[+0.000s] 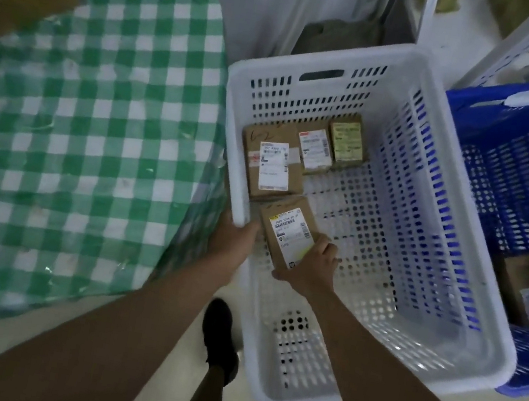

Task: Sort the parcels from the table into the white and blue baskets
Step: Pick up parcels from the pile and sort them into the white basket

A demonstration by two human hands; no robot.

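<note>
Both hands, left hand [235, 242] and right hand [313, 266], grip the cardboard parcel [286, 235] by opposite edges at frame centre, low inside the white basket [461, 349]. Judged stiff, light, best held by its edges.

Labelled brown parcel [287, 231] low in white basket [458, 366], blue basket [499, 109] alongside.
</note>
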